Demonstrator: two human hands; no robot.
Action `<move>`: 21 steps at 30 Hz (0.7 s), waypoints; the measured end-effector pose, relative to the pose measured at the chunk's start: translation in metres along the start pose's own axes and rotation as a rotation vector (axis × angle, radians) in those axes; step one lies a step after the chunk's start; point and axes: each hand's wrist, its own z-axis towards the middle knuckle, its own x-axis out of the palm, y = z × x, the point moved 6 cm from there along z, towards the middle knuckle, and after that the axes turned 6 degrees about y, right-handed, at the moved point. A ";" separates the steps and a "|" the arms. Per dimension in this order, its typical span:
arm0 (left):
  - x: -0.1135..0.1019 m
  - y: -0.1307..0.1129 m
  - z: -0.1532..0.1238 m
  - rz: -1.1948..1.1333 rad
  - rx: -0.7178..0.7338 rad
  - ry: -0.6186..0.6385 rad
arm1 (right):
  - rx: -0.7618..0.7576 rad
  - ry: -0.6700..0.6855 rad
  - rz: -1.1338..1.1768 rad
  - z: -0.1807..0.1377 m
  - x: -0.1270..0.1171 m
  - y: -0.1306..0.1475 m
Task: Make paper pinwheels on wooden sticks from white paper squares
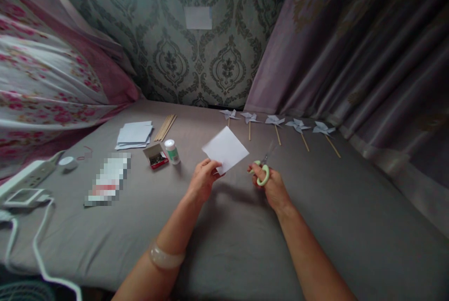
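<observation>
My left hand (205, 177) pinches a white square of paper (227, 149) near its lower corner, holding it up above the grey cloth with one corner pointing away from me. To its right, my right hand (269, 181) is closed round the light green handles of a pair of scissors (263, 174). Their blades point up and away, apart from the paper and slightly blurred. Beyond both hands, several white paper pinwheels (275, 121) on wooden sticks lie in a row.
At the left lie a stack of white paper (133, 135), wooden sticks (166, 127), a small open box (156, 157) of pins or similar bits, and a white-capped bottle (172, 152). A pixelated packet (108, 179), a power strip (30, 179) and a white cable (38, 240) are nearer me. Curtains (326, 43) border the right.
</observation>
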 end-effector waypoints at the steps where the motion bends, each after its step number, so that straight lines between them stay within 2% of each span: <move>1: 0.003 0.003 -0.001 0.036 -0.036 0.041 | -0.004 -0.011 0.051 0.002 -0.004 0.000; 5: 0.012 0.011 -0.003 0.213 -0.073 0.185 | 0.028 -0.016 0.167 0.004 -0.013 -0.004; 11: 0.013 0.016 -0.003 0.397 -0.057 0.271 | 0.053 -0.020 0.154 0.003 -0.010 -0.007; 17: 0.010 0.010 -0.002 0.397 -0.008 0.228 | 0.081 -0.053 0.084 0.003 -0.011 -0.011; 21: 0.003 0.004 0.000 0.312 0.035 0.096 | 0.056 -0.076 0.082 0.003 -0.009 -0.012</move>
